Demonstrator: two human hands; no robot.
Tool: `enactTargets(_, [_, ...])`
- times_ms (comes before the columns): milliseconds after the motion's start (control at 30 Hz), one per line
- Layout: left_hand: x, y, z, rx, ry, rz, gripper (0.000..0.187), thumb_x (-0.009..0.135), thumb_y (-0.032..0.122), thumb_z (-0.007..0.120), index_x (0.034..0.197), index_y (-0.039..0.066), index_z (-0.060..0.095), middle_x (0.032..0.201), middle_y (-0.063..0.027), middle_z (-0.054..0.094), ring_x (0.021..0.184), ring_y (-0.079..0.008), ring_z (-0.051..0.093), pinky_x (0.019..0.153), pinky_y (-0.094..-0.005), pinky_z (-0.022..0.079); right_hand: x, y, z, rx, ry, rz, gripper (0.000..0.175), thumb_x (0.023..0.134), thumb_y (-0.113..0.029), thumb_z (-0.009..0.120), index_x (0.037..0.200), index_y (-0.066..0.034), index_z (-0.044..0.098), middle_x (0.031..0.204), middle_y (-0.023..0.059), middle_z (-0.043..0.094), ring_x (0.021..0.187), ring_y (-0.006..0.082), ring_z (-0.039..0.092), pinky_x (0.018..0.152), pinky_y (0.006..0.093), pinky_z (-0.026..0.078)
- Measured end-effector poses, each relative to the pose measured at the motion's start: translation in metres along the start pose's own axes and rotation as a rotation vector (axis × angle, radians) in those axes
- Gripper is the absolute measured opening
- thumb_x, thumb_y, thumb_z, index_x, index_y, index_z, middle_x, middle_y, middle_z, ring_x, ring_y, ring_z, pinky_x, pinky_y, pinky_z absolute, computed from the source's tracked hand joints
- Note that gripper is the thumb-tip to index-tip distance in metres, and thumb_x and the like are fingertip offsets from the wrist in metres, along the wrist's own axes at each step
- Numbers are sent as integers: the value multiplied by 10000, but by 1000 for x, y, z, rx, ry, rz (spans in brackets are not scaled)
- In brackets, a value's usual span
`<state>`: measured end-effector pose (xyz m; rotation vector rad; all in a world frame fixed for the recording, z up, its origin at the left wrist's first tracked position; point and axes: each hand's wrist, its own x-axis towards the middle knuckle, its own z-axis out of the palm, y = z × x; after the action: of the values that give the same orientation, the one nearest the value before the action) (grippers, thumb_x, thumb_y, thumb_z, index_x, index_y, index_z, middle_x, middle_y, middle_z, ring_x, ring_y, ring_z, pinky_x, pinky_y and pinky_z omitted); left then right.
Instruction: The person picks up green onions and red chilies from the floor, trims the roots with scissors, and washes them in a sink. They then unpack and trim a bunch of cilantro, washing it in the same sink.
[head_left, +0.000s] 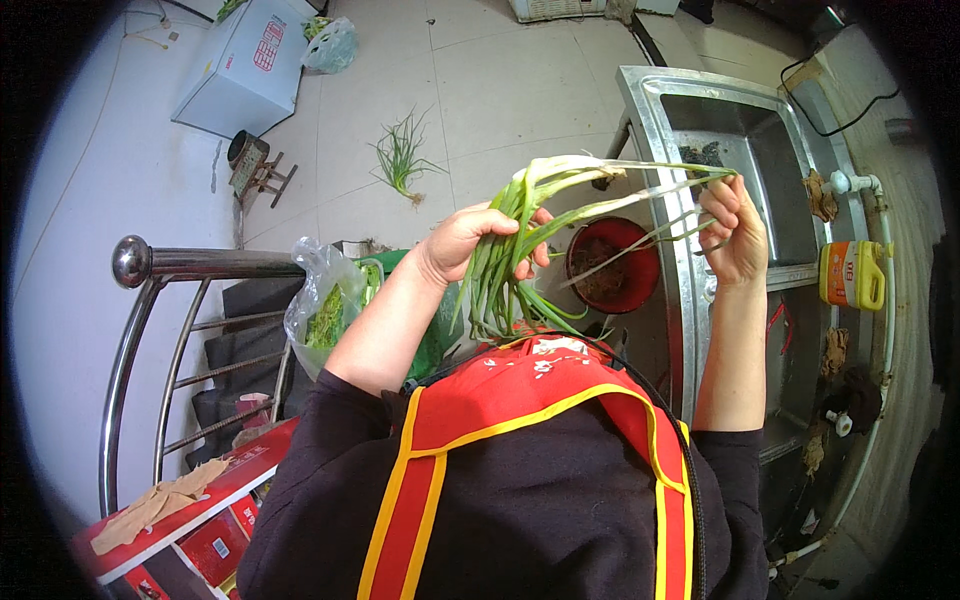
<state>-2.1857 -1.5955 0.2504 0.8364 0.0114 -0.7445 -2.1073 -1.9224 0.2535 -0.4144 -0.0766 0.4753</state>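
My left hand (469, 236) holds a bunch of scallions (517, 225) in front of my chest, its green leaves drooping toward the red apron (517, 382). Pale ends of the bunch stretch rightward. Between thumb and fingers, my right hand (731, 229) pinches several thin scallion strands (667, 184) drawn out from the bunch, close to the sink's near rim. Beneath them on the floor stands a red bucket (649, 289) with root trimmings inside. Another small bundle of scallions (401, 157) with roots lies on the tiles ahead.
A metal sink (684, 330) runs along the right, with a yellow jug (851, 275) behind it. To the left are a metal railing (225, 264), a plastic bag of greens (330, 307) and a small stool (259, 169). A white box (240, 71) stands farther off.
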Motion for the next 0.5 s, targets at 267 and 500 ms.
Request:
enactTargets(267, [-4,-2,-7,-128,-74,22,423,841,193,443,1216,-3,442,1006,-292,563,730,-293,636,764,-420,505,-15,-27,-9,307,-144,-124,192,975,-163,376,891,-17,467,697,-10,371,590,54,348,487,171,341])
enactTargets(500, [-8,-1,-6,-180,42,97,476,867,189,433,1306,19,367,1232,-322,441,950,-399,592,882,-483,455,-30,15,-6,-611,307,125,213,870,-199,572,1014,-48,530,663,-58,433,539,30,409,445,159,357])
